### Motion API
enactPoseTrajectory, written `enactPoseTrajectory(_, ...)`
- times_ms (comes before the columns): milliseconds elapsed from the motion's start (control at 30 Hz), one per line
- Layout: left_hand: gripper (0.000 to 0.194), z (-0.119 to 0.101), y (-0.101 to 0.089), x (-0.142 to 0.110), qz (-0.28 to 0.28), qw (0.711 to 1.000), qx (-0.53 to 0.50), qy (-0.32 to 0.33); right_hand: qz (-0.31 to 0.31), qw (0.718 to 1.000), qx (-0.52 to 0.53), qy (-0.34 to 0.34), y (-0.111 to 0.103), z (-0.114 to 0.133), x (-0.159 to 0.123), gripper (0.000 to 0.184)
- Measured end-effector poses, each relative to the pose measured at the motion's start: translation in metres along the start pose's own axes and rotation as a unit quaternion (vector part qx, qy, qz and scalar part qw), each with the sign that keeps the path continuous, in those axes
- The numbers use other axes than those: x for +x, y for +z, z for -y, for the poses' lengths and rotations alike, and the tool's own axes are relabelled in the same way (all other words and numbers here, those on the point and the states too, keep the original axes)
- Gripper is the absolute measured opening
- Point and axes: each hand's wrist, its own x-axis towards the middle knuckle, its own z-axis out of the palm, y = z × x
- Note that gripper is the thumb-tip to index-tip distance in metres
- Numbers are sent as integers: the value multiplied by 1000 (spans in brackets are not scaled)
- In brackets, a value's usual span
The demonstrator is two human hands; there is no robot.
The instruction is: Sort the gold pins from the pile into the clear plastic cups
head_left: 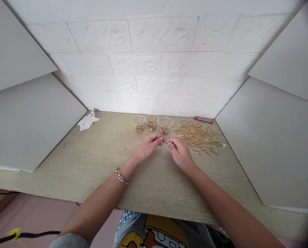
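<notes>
Over the middle of the table, my left hand and my right hand meet fingertip to fingertip. Both are closed in a pinch on one thin gold-coloured stick, which runs between them. Most of the stick is hidden by the fingers. Just beyond my hands stand three clear plastic cups: the left cup, the middle cup and the right cup. Small gold-coloured pieces lie in the bottom of each. To the right of my right hand spreads a loose pile of gold-coloured sticks.
A crumpled white tissue lies at the back left of the wooden table. Behind the pile is a red wrapped tube. A white brick-patterned wall closes the back; grey panels stand at the left and right.
</notes>
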Motion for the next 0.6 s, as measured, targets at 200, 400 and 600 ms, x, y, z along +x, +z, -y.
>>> enactPoseTrajectory(200, 18, 0, 0, 0, -4, 998, -57, -15, -20, 999, 27, 10, -1, -3, 1, 21)
enactPoseTrajectory(400, 19, 4, -1, 2, -18, 998, -65, -14, -26, 1000, -5, -12, -3, -4, 2, 20)
enactPoseTrajectory(600, 23, 5, -8, 0, -121, 986, 109, 29, -77, 981, -178, -18, -31, -22, 17, 24)
